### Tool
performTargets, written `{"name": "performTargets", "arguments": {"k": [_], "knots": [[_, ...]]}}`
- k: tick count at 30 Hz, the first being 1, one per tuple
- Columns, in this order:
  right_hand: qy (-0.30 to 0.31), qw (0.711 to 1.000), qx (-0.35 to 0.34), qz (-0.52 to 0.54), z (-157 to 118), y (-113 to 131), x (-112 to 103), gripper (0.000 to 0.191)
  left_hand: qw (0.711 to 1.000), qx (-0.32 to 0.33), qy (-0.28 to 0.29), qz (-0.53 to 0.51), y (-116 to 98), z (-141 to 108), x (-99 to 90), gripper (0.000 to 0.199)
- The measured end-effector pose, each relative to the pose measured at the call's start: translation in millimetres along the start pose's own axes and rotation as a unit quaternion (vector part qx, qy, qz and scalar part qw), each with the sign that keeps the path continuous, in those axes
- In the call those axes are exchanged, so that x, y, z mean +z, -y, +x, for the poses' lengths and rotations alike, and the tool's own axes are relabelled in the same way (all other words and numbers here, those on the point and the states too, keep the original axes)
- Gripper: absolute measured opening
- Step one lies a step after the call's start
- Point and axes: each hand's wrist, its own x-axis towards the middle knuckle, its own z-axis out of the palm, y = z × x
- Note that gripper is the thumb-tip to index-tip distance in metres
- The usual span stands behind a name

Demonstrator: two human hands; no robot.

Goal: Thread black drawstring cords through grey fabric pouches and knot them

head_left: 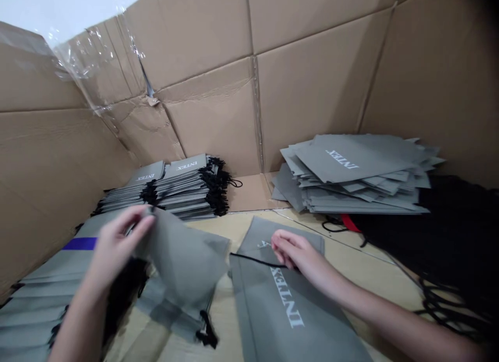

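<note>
My left hand (pixel 115 245) pinches the top edge of a grey non-woven bag (pixel 181 260) and holds it up, with its black drawcord (pixel 206 331) dangling below. My right hand (pixel 298 253) rests on a second grey bag printed INTEX (pixel 283 305), which lies flat on the work surface. Its fingers close on a thin black cord (pixel 253 259) that runs across that bag. Part of the bag's print is hidden under this hand.
Cardboard sheets (pixel 210 81) form walls behind and beside the work surface, with clear plastic film (pixel 97 66) at upper left. A neat stack of INTEX bags (pixel 183 188), a looser pile (pixel 351 172), a stack with a purple band (pixel 39 305) and black cords (pixel 440 237) lie around.
</note>
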Motion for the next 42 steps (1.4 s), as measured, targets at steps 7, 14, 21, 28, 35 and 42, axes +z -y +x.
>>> {"name": "performTargets", "arguments": {"k": [7, 14, 21, 28, 35, 42], "knots": [[-0.015, 0.870, -0.176, -0.461, -6.5, -19.9, 1.4, 0.011, 0.941, 0.245, 0.146, 0.181, 12.9, -55.7, 19.1, 0.023], [-0.003, 0.791, -0.182, -0.585, -8.4, -29.4, 12.5, 0.013, 0.925, 0.094, 0.318, 0.185, 26.7, -113.0, 45.4, 0.022], [-0.019, 0.803, -0.126, -0.583, -11.8, -14.7, 9.5, 0.013, 0.927, 0.037, 0.354, 0.116, 25.4, -97.7, 48.3, 0.023], [-0.075, 0.838, -0.088, -0.534, -0.9, -3.8, -12.2, 0.019, 0.937, 0.013, 0.346, 0.039, 17.0, -75.5, 55.5, 0.023], [-0.108, 0.887, -0.140, -0.426, -18.0, 13.1, -3.3, 0.026, 0.901, -0.063, 0.344, -0.258, -73.9, -54.9, 105.4, 0.035], [0.003, 0.787, -0.298, -0.540, -36.3, 2.5, 20.9, 0.020, 0.758, -0.269, 0.230, -0.548, -82.0, -51.0, 157.7, 0.027]]}}
